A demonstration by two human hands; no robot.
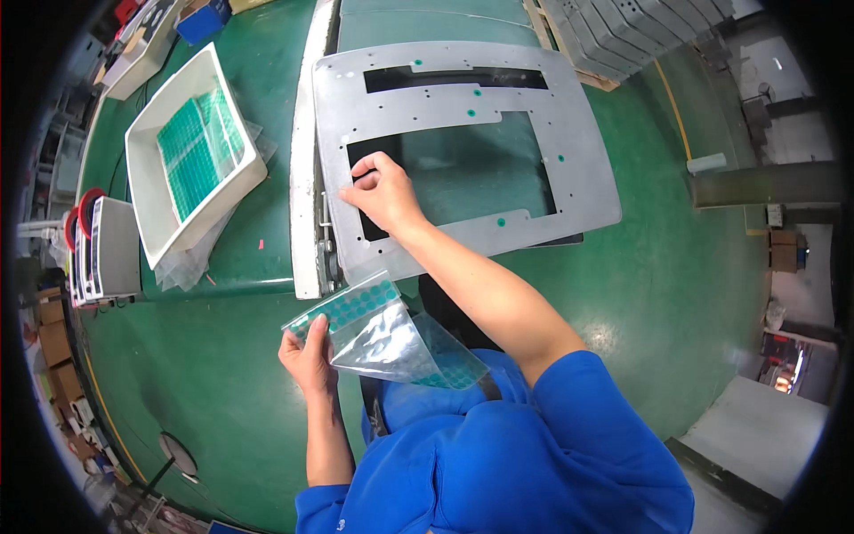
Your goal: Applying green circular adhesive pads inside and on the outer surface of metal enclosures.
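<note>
A flat grey metal panel [569, 169] with two rectangular cut-outs and many small holes lies in front of me, and a few green round stickers [501, 222] sit on it. My right hand [384, 191] presses its fingertips on the panel's left edge, beside the large cut-out. My left hand [309, 354] holds a shiny backing sheet [378, 334] lined with rows of green round stickers, low and to the left of the panel.
A white tray [147, 191] with sheets of green stickers stands on the green table [240, 249] at the left. A white device with red reels [102, 249] is at the far left. More grey metal panels are stacked on a pallet [623, 36] at the top right.
</note>
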